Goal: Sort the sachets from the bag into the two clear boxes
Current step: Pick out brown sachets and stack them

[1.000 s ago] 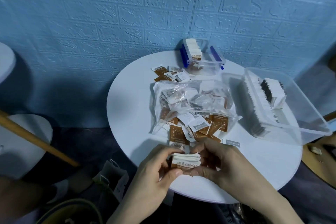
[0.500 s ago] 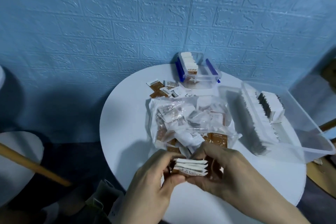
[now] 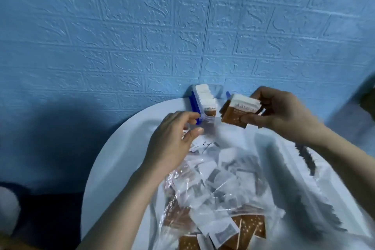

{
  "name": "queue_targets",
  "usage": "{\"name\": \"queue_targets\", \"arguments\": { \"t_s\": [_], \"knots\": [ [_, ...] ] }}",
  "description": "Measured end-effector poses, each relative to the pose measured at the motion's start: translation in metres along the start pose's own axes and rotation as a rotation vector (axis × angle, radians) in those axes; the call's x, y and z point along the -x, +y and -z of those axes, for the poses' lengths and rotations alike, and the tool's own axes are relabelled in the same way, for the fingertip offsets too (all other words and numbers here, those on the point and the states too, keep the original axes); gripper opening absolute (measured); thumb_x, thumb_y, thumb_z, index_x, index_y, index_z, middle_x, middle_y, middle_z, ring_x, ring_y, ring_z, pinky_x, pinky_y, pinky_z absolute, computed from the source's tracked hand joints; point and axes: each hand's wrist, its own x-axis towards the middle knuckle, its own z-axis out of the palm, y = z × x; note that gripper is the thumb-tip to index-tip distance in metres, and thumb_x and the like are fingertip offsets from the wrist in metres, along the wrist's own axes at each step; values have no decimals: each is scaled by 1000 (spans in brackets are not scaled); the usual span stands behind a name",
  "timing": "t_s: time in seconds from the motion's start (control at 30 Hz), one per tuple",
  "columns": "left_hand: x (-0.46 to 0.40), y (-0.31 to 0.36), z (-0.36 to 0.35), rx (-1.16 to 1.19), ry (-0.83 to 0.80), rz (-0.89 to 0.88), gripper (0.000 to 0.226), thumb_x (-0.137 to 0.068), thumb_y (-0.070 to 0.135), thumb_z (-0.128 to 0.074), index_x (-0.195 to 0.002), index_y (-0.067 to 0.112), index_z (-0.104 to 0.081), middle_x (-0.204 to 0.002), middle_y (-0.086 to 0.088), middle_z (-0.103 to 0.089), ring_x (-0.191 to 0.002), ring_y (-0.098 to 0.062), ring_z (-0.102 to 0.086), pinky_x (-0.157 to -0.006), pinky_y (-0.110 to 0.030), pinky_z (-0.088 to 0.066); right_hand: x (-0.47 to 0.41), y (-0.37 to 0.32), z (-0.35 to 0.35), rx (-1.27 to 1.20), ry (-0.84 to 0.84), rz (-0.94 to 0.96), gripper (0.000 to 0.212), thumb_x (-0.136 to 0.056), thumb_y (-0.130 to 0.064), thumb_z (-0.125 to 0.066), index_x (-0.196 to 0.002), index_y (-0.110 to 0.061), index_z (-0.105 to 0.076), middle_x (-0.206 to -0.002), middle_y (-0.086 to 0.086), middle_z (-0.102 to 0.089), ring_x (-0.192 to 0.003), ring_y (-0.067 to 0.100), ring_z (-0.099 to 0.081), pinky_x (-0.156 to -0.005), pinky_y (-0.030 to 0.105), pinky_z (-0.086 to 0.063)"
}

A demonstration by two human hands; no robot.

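Note:
My right hand (image 3: 282, 111) pinches a stack of brown-and-white sachets (image 3: 237, 110) in the air, just right of the small clear box with blue clips (image 3: 199, 105) at the table's far edge. That box holds a row of upright sachets. My left hand (image 3: 174, 140) hovers with fingers apart and nothing in it, its fingertips close to the box's left blue clip. The clear plastic bag (image 3: 213, 193) of mixed white and brown sachets lies in the table's middle. The large clear box (image 3: 288, 168) with rows of sachets stands blurred on the right.
The round white table (image 3: 121, 154) stands against a blue embossed brick wall (image 3: 142, 36). Loose sachets (image 3: 200, 146) lie between the bag and the small box. Dark floor shows at the lower left.
Both hands moved from the near table edge to the far side. The right hand carried the stack up beside the small box; the left hand let go of it. The camera leaned forward.

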Motion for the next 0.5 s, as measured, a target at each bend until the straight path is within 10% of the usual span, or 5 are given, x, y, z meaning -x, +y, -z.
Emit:
{"name": "queue_targets", "arguments": {
  "t_s": [0.2,0.5],
  "knots": [
    [-73,-34,-26,-218,-134,-100,20,-94,25,-60,-111,18,-68,-112,3,-63,-110,-18,-49,-88,-27,-32,-74,55,2,275,94,-90,21,-74,-10,-78,-83,-13,-59,-66,-9,-57,-55,10,-50,-52,15,-33],
    [-107,-43,-47,-398,-185,-223,22,-93,40,-57,-108,29,-69,-111,13,-66,-107,-12,-45,-85,-27,-25,-112,84,-26,197,-203,-164,28,-70,-5,-80,-71,-18,-56,-62,-7,-61,-52,1,-47,-53,16,-35]
  ]
}}
